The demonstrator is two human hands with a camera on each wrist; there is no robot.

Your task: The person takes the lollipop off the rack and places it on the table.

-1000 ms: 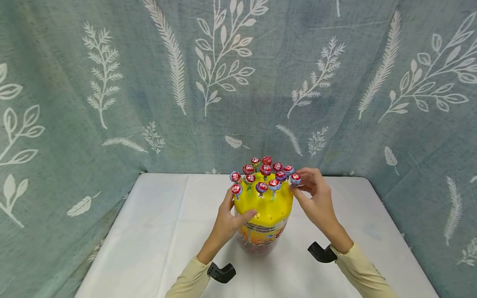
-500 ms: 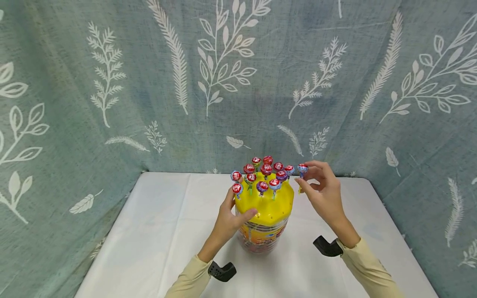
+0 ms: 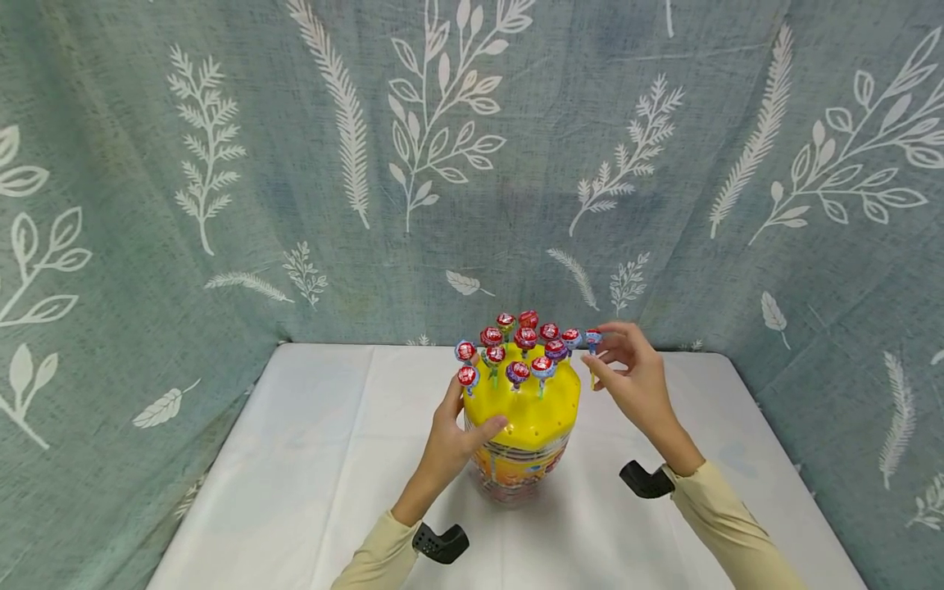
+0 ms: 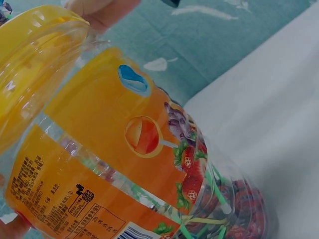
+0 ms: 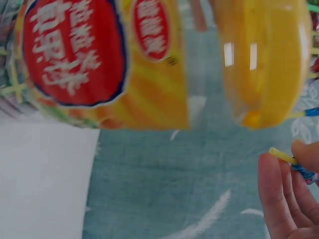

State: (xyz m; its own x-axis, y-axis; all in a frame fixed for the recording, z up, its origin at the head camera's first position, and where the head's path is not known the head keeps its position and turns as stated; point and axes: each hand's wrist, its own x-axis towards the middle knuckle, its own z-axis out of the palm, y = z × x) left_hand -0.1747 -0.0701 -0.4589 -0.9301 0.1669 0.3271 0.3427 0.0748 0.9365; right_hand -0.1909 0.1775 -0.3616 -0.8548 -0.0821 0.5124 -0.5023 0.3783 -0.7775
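Observation:
A clear plastic jar [image 3: 516,471] with an orange label stands upright under a yellow lid [image 3: 542,416]. Several wrapped lollipops [image 3: 526,338] stick up from the lid. My left hand [image 3: 448,434] grips the lid's left side, thumb across its front. Just off the lid's right edge, my right hand [image 3: 636,378] pinches another lollipop [image 3: 593,337], blue and red wrapped, head up. In the right wrist view, its yellow stick [image 5: 281,155] pokes out between thumb and fingers, apart from the lid. More lollipops [image 4: 246,204] lie inside the jar in the left wrist view.
A white cloth covers the table [image 3: 317,459]. Behind and at both sides hangs a green-grey curtain [image 3: 516,205] with white leaf prints. Black wrist mounts [image 3: 645,479] sit near each sleeve.
My right hand has drawn the lollipop up and right from the lid's right edge, then eased it slightly back left and down. My left hand has kept its hold on the lid.

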